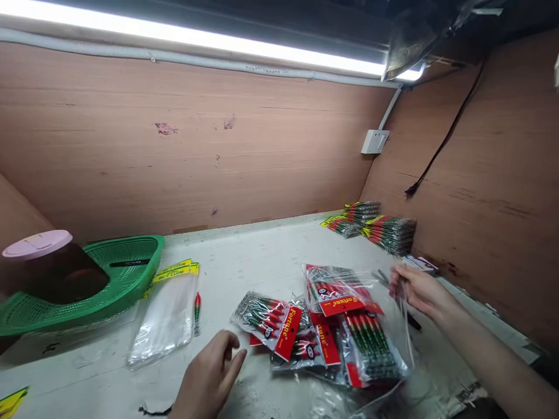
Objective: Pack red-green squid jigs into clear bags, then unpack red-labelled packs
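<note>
Red-labelled packets [321, 336] are lying in an uneven, overlapping heap on the bench [257, 256], between the two hands. Because they are resting slickly on one another at differing angles, a nudge could be enough for the upper ones to be sliding off. A transparent plastic bag [407, 343] is hanging along the heap's right side; whether any packets are sitting inside it, I cannot tell. The right hand [421, 291] is pinching the film between thumb and closed fingers, so a sharp pull could be tearing it or dragging packets along. A dark slim object [414, 322] is lying just below that hand, and if its end is pointed, it could be snagging the plastic. The left hand [212, 372] is hovering left of the heap, fingers curled, thumb slightly apart, apparently holding nothing; while it is giving no support, that side could be slumping. Farther left, a loose lure [197, 313] is lying against the yellow-topped bags [168, 314], where a sweeping wrist could be knocking it away. Beyond them, a pink-lidded container [56, 276] is tilting in the green basket [155, 249], seemingly prone to tipping if bumped.
</note>
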Demonstrator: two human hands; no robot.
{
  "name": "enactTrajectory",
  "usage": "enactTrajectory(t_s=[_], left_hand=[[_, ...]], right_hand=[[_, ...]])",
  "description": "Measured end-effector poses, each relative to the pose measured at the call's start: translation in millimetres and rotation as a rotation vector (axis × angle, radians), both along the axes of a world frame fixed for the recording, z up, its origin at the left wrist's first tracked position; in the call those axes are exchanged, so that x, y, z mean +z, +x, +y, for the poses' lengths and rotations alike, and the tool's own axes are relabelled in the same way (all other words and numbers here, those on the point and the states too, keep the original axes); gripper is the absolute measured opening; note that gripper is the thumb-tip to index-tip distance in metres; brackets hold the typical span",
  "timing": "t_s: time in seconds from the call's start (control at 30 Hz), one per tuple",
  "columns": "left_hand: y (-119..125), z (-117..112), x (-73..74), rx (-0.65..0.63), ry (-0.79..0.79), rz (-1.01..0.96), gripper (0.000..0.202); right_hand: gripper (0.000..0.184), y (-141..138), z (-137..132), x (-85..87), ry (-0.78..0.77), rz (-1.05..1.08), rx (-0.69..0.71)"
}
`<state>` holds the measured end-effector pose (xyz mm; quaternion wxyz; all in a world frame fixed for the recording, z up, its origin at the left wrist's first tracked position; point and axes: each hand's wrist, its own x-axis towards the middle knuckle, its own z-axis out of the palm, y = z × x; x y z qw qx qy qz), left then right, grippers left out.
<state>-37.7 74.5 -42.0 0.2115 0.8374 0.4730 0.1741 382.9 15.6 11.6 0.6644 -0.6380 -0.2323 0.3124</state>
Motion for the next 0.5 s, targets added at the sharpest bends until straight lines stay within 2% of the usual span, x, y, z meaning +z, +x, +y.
enactTrajectory(t_s=[0.07, 0.13, 0.2, 0.27, 0.33, 0.4, 0.43, 0.5], left_hand=[[8, 8, 5.4, -0.110, 0.192, -0.102, 0.023], [19, 12, 8.8, -0.257, 0.370, -0.139, 0.037], [28, 14, 10.0, -0.373, 0.480, -0.103, 0.054], [34, 14, 8.6, -0.433, 0.557, -0.062, 0.057], [39, 15, 4.8, -0.451, 0.652, -0.057, 0.047], [45, 17, 1.1, -0.477, 0.772, -0.067, 0.034], [48, 19, 0.2, -0.497, 0.828, -0.069, 0.028], [54, 26, 1.5, -0.528, 0.887, -0.077, 0.016]], right_hand=[[0.024, 8, 23, 7.6, -0.034, -0.131, -0.067], [0.023, 15, 42, 18.7, -0.061, -0.294, -0.143], [0.017, 17, 55, 31.3, -0.064, -0.459, -0.217], [0.009, 8, 59, 41.7, -0.048, -0.605, -0.285], [0.011, -15, 53, 45.0, 0.002, -0.791, -0.292], [0.012, -51, 39, 38.3, 0.114, -1.079, -0.140], [0.010, -72, 30, 31.4, 0.195, -1.249, 0.019], [0.010, -113, 14, 12.6, 0.290, -1.438, 0.379]])
